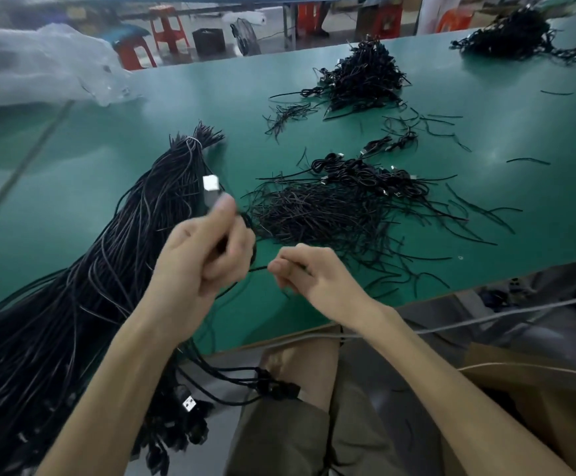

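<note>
Black cable (pixel 258 268), silver plug (pixel 210 184) upward (blurred)

The table (pixel 108 187) is coloured plain teal green. On it, a black cable bundle (pixel 142 214) is ringed by a white tie (pixel 193 141); over it, a silver plug (pixel 210 184) and a black wire (pixel 257 268) are seen.

USB plug (pixel 210 183): bare metal shell, shiny.
cable (pixel 258 268): blk plastic sheath, smooth, slight sheen; bundle (pixel 108 269) same.
desk (pixel 108 159): green mat, smooth, matt w/ soft glare.
ties (pixel 314 214): thin, blk, matt.
bag (pixel 39 60): clear plastic film, crinkled, glossy.
shorts (pixel 279 434): olive cloth, matt.
</note>
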Motion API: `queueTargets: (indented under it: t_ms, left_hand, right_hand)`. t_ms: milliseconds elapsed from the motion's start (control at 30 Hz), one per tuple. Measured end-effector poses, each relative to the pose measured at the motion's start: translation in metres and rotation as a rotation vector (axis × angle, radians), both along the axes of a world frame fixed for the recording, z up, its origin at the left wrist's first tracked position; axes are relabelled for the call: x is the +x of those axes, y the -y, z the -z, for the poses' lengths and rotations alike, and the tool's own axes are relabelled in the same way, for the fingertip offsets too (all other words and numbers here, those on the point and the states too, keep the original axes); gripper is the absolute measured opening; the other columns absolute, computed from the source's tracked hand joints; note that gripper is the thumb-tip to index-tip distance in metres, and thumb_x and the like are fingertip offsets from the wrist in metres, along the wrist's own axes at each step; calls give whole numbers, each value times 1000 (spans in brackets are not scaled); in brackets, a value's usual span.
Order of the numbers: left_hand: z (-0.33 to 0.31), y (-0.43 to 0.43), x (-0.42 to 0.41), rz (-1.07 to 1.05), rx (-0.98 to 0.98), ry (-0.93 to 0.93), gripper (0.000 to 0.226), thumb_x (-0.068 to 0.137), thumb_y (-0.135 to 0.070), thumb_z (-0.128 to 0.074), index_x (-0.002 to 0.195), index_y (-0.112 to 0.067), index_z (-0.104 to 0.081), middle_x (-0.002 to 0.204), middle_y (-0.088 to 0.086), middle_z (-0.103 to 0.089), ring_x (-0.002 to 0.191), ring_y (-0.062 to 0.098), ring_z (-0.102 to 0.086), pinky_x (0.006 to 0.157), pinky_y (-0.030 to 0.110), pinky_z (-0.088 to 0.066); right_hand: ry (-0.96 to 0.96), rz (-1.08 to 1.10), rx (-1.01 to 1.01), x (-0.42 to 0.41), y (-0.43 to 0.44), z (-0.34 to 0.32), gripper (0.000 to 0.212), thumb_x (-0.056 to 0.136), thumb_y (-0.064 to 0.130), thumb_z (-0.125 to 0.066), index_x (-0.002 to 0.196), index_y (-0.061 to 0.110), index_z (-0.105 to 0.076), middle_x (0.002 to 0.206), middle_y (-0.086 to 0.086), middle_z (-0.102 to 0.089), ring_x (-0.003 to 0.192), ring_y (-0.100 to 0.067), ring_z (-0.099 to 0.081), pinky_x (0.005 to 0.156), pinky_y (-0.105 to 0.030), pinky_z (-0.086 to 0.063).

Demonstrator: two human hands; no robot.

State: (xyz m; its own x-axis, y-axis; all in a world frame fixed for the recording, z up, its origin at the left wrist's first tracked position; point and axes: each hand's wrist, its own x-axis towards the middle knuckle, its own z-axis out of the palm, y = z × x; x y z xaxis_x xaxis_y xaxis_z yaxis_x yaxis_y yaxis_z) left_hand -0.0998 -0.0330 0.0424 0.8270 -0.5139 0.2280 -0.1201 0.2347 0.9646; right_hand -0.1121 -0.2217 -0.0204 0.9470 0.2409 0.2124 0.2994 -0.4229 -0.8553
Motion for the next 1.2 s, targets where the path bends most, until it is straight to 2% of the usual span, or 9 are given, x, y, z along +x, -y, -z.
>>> queueTargets:
  t_ms: [133,233,367,467,600,733,867,1033,1200]
  left_hand:
    - [15,-1,-4,-18,915,401,58,98,-67,-41,65,-28,-68,53,-10,-62,46,4,-53,51,13,-38]
    - [32,0,1,-250,1113,557,41,100,-52,-43,77,-23,-62,69,-9,-60,65,8,-58,61,21,-43]
    - [41,-3,10,-353,795,339,51,98,-49,-40,106,-8,-70,94,-10,-71,73,4,-57,72,11,-42]
    - [37,4,3,-192,317,120,53,107,-38,-35,145,-8,-54,144,-7,-62,132,9,-57,111,21,-41]
    - [24,20,-7,-206,-86,-112,50,107,-40,-36,129,-8,-67,128,11,-71,123,23,-66,94,25,-55]
    - [16,25,-14,-246,-146,-169,43,104,-42,-39,90,-20,-74,80,1,-71,75,19,-68,52,24,-50]
    - [16,25,-16,-194,-229,-180,40,105,-40,-36,85,-17,-62,69,-1,-67,71,17,-68,56,28,-53]
    - [21,26,-18,-103,-257,-236,44,107,-40,-36,82,-19,-66,71,1,-67,69,19,-68,53,32,-52]
    - [25,26,-14,-107,-119,-309,51,104,-41,-39,89,-13,-79,88,14,-75,76,23,-72,60,31,-58]
  right_hand:
    - [59,51,-215,14,5,-15,38,104,39,-49,76,21,-66,73,1,-49,72,-18,-48,67,-25,-33]
    - [64,71,-45,15,1,-25,44,107,38,-48,71,15,-59,64,7,-50,64,-13,-46,63,-27,-34]
    - [77,39,155,6,-9,-26,46,108,35,-48,70,11,-58,61,-10,-54,57,-27,-50,58,-32,-40]
    - [39,-18,257,-3,-19,-18,44,107,34,-48,72,9,-57,63,-6,-54,56,-21,-48,58,-30,-39]
    - [-34,-23,312,-12,-27,-9,40,106,33,-52,73,12,-63,60,3,-53,54,-11,-45,58,-28,-36]
    - [-92,-3,332,-15,-25,-16,23,104,36,-55,103,23,-75,68,-9,-63,58,-16,-47,60,-39,-41]
    - [-102,58,182,-18,-22,-18,35,101,52,-56,86,25,-72,65,1,-66,58,-9,-59,61,-26,-47]
    - [-183,10,255,-16,-20,-15,33,100,39,-64,128,25,-55,87,9,-69,66,-8,-65,69,-30,-53]
    - [-174,7,368,-18,-21,-8,38,98,16,-69,135,23,-61,99,12,-74,81,-3,-67,70,-18,-52]
